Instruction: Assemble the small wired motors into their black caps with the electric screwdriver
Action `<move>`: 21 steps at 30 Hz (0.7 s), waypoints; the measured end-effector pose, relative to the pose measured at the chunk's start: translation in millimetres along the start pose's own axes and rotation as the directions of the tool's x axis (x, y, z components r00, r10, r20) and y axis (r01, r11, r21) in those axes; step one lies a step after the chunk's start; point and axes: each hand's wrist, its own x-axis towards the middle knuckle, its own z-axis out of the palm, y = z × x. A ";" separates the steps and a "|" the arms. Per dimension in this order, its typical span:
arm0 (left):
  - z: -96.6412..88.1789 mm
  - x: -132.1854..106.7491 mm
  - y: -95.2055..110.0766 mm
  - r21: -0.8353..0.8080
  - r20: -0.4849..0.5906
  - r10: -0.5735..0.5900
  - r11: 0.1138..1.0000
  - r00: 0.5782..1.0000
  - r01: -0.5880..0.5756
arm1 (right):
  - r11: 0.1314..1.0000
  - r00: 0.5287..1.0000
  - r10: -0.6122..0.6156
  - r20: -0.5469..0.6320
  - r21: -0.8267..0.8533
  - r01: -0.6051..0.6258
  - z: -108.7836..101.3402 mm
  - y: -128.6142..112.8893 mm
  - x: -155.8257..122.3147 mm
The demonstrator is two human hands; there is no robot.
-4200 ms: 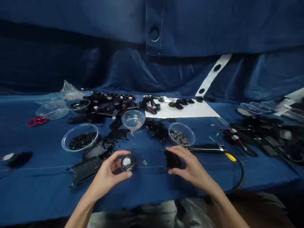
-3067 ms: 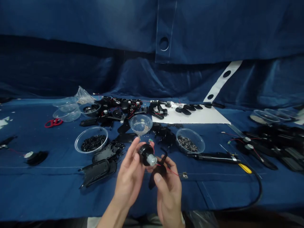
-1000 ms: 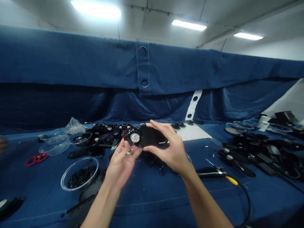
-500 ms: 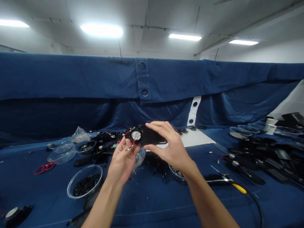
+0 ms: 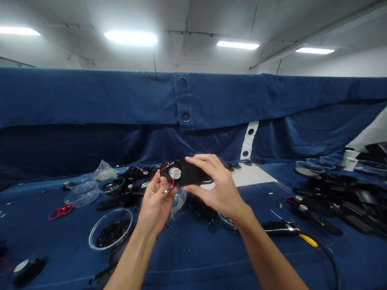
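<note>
Both hands hold up a long black plastic housing (image 5: pixel 196 172) above the table. A round white-faced part like a small motor (image 5: pixel 175 173) sits in its left end, with thin red wires running from it. My left hand (image 5: pixel 157 199) is closed on that left end, thumb and fingers near the wires. At the other end, my right hand (image 5: pixel 216 177) grips the housing between the thumb below and the fingers above. Below and to the left stands a clear bowl (image 5: pixel 90 237) of small black parts.
Red scissors (image 5: pixel 61 211) and clear plastic tubs (image 5: pixel 81 197) lie at the left. A black-handled tool with a cable (image 5: pixel 279 228) rests at the right, beside a pile of black parts (image 5: pixel 350 205). A white sheet (image 5: pixel 256 175) lies behind my hands; blue cloth (image 5: pixel 121 100) hangs beyond.
The housing has tilted slightly in my hands, its black surface now looking duller. The whole view has shifted a little, so things on the table appear farther right.
</note>
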 end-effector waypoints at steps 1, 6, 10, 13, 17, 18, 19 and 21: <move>-0.9 0.0 -0.4 -0.005 -0.018 -0.003 1.000 1.000 0.003 | 1.000 1.000 0.000 -0.002 0.001 0.000 0.3 0.5 -0.5; -7.0 1.2 -4.6 -0.021 -0.078 -0.006 1.000 0.997 0.005 | 1.000 1.000 -0.019 -0.015 0.017 0.019 1.8 3.0 -3.8; -8.1 1.3 -7.8 -0.030 -0.104 0.003 1.000 0.995 -0.007 | 1.000 0.999 -0.019 -0.034 0.014 0.019 5.1 5.9 -5.7; -6.8 1.0 -8.6 -0.041 -0.118 0.010 0.999 0.993 -0.015 | 1.000 0.998 -0.028 -0.063 0.010 0.028 8.6 8.0 -7.1; -5.8 0.0 -7.8 -0.049 -0.126 0.008 0.999 0.992 -0.014 | 0.998 0.993 -0.066 -0.096 -0.024 0.064 12.7 7.8 -11.3; -6.0 -0.2 -7.5 -0.052 -0.129 0.006 0.999 0.992 -0.012 | 0.996 0.991 -0.082 -0.110 -0.039 0.079 13.4 6.8 -12.6; -6.2 -0.4 -7.2 -0.054 -0.131 0.004 0.998 0.991 -0.012 | 0.994 0.987 -0.098 -0.124 -0.053 0.092 13.9 5.5 -13.9; -6.8 -0.7 -6.4 -0.059 -0.135 0.003 0.998 0.991 -0.011 | 0.992 0.983 -0.113 -0.143 -0.068 0.104 13.8 2.8 -15.7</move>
